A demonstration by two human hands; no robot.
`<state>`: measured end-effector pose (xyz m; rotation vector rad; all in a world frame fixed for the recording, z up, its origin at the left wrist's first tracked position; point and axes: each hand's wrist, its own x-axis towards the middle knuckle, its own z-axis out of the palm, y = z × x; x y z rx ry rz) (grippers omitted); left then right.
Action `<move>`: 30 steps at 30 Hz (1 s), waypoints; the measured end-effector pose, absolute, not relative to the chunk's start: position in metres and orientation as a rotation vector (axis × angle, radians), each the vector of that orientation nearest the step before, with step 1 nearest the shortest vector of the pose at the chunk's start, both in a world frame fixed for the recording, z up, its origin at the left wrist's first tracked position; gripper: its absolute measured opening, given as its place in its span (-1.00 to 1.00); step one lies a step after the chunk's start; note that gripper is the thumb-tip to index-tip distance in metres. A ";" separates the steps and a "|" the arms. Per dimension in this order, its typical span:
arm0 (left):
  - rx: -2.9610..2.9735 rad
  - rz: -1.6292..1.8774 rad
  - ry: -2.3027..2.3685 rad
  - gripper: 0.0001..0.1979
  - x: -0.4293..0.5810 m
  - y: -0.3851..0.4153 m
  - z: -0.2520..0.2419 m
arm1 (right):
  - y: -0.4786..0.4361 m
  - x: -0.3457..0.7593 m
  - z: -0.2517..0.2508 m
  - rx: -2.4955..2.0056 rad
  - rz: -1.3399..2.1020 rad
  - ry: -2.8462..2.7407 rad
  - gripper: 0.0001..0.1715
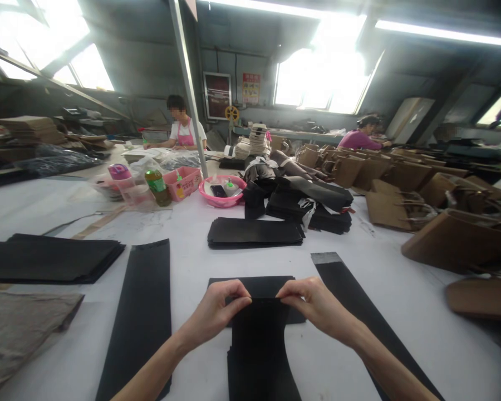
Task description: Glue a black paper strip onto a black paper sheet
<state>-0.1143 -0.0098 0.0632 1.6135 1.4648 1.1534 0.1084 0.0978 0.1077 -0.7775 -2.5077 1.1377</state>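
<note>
Between my two hands a long black strip (261, 345) is held by its far edge, its near end running down out of the picture. My left hand (223, 309) pinches the left corner with thumb and forefinger, and my right hand (304, 303) pinches the right corner the same way. Beneath the strip's far end lies a black rectangular piece (271, 285) set crosswise on the white table. Long black strips flank my arms: a left strip (140, 312) and a right strip (350, 303) with a greyish far end.
Beyond my hands lies a stack of black pieces (254, 231); another black stack (50, 259) is at left. A pink basin (221, 201), a green-labelled bottle (158, 189) and dark bundles (309, 200) stand farther back. Brown bags (459, 239) crowd the right. Two people work behind.
</note>
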 end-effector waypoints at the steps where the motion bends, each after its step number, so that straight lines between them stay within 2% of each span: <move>1: 1.624 1.152 1.465 -0.79 -0.114 -0.010 0.065 | 0.098 0.109 0.108 -0.783 1.148 -2.501 -0.80; 4: 1.653 1.151 1.472 -0.79 -0.113 -0.009 0.066 | 0.103 0.115 0.112 -0.836 1.285 -2.472 -0.76; 6: 1.662 1.156 1.484 -0.80 -0.113 -0.009 0.067 | 0.108 0.119 0.117 -0.851 1.406 -2.472 -0.58; 8: 1.669 1.155 1.489 -0.79 -0.111 -0.010 0.068 | 0.110 0.119 0.121 -0.828 1.392 -2.507 -0.51; 14: 1.706 1.158 1.452 -0.81 -0.101 -0.013 0.076 | 0.090 0.091 0.114 -0.786 0.972 -2.687 -0.83; 19: 1.507 1.196 1.456 -0.83 -0.101 -0.014 0.072 | 0.075 0.082 0.107 -0.770 0.813 -2.630 -0.76; 24: 1.463 1.214 1.442 -0.77 -0.104 -0.017 0.068 | 0.075 0.086 0.109 -0.775 0.889 -2.582 -0.73; 30: 1.352 1.270 1.378 -0.74 -0.111 -0.019 0.065 | 0.088 0.100 0.108 -0.927 1.323 -2.368 -0.79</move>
